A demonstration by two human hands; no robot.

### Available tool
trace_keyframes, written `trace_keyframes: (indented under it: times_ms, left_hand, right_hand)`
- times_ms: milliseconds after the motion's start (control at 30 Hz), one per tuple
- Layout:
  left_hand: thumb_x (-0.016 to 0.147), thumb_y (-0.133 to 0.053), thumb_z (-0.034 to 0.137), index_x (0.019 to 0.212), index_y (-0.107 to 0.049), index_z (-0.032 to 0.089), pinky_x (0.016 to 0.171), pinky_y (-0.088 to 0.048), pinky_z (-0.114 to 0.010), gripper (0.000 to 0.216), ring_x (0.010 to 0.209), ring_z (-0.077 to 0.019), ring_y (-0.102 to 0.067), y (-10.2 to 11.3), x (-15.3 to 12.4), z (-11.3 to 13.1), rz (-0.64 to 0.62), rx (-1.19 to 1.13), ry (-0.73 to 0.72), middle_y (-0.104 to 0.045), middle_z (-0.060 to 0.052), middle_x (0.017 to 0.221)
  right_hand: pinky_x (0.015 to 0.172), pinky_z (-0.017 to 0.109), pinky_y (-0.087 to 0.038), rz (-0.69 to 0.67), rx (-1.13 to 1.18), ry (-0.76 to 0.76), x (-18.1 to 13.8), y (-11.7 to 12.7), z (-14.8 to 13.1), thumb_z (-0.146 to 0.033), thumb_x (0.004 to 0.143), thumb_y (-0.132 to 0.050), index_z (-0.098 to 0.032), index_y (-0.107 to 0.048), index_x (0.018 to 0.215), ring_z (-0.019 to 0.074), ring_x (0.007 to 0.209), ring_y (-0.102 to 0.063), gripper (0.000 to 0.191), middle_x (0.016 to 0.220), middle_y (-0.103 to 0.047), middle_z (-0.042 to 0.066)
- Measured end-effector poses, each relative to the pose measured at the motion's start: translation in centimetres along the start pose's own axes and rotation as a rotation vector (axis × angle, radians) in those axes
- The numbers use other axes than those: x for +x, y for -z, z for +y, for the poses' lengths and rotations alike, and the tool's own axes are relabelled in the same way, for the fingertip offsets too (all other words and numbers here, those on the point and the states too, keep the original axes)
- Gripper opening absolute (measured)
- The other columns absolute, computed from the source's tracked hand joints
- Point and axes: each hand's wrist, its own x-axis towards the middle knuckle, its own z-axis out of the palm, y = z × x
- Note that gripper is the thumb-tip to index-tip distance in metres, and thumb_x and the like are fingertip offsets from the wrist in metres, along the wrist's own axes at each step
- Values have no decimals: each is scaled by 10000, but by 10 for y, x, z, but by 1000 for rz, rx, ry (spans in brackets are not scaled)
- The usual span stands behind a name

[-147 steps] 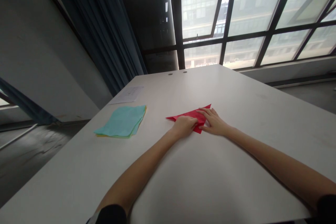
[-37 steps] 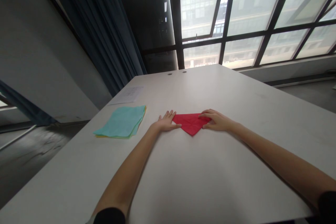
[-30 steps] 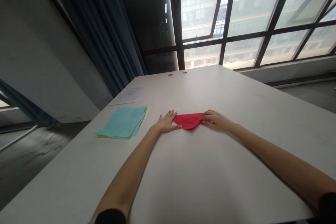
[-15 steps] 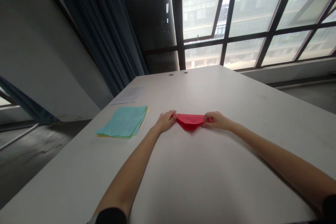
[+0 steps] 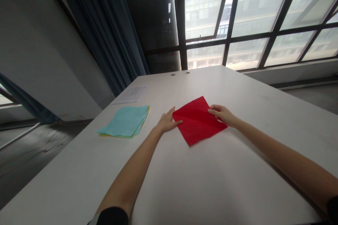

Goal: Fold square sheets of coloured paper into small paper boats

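Red paper: the red paper (image 5: 198,121) lies flat on the white table (image 5: 211,182), in the middle, set like a diamond with one corner pointing near and one far.
What changed: a moment ago the paper was a small folded triangle. Now it is opened out into a full square. A soft crease line runs across it from left to right.
What that means: I think the fold has been undone, so the paper looks ready for a new fold along another line.
Left hand: the left hand (image 5: 167,122) lies flat with its fingers spread. Its thumb rests on the left corner of the paper and holds it down. It grips nothing.
Right hand: the right hand (image 5: 223,114) pinches the right edge of the paper between thumb and fingers, which are lightly curled.
Paper stack: a stack of blue-green sheets (image 5: 124,126) sits to the left, well apart from the hands.
White sheet: a white printed sheet (image 5: 130,95) lies farther away, beyond the stack, near the left edge of the table.
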Motion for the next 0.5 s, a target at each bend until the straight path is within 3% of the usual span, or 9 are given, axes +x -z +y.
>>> trace_keyframes:
  times_ms: [233,400,500]
  left_hand:
    - [657,-492,652,1378,-145,187,1030,-156,-510,925,1279,-287,-262,0,0,-2,-45,42,-35,-246,-124,1420]
    - [639,-500,663,1316,-320,228,1024,-154,-527,825,1266,-291,-281,0,1,-3,-68,85,-64,-329,-104,1383]
    - [634,-521,649,1245,-425,247,1021,-153,-537,737,1267,-293,-276,0,2,-3,-84,85,-66,-334,-91,1381]
  right_hand:
    - [431,214,-330,151,-234,-15,11,18,20,-505,647,-601,-167,-548,725,92,461,-459,351,498,-516,-32]
    - [500,241,-373,210,-607,21,11,23,33,-410,668,-592,-174,-603,755,134,543,-554,252,584,-618,3]
    - [530,246,-393,208,-637,67,10,20,34,-371,691,-573,-185,-602,866,134,550,-567,256,587,-622,-11]
